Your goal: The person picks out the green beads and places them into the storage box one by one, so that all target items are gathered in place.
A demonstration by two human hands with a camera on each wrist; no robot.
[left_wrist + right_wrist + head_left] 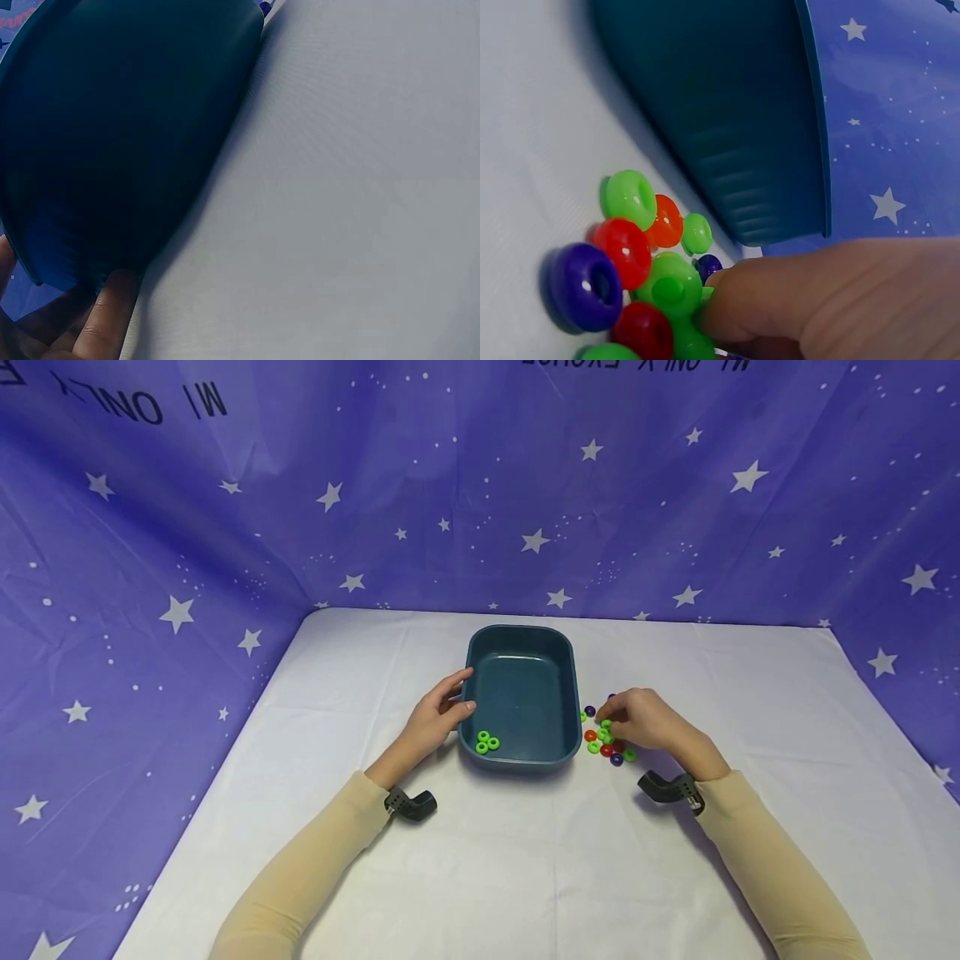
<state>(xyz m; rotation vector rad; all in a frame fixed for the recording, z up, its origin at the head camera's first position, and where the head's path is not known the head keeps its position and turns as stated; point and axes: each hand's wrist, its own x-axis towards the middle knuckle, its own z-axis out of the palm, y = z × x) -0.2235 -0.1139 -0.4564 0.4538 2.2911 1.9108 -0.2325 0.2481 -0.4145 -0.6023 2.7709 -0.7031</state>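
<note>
A dark teal plastic bin (517, 693) stands on the white cloth with three green rings (483, 742) in its near left corner. My left hand (438, 714) rests against the bin's left side, thumb and forefinger apart at the rim; in the left wrist view its thumb (109, 315) touches the outer wall. My right hand (647, 720) reaches down over a small pile of glossy rings right of the bin. Its fingertips pinch a green ring (706, 294), mostly hidden by the fingers. Beside it lie other green rings (630, 199), red rings (622, 253) and a purple ring (585, 286).
The white-covered table (480, 860) stretches around the bin. A purple star-patterned cloth (420, 485) hangs behind it and along both sides. Black wrist-worn devices (411, 806) sit at both cuffs. Loose rings lie close along the bin's right wall.
</note>
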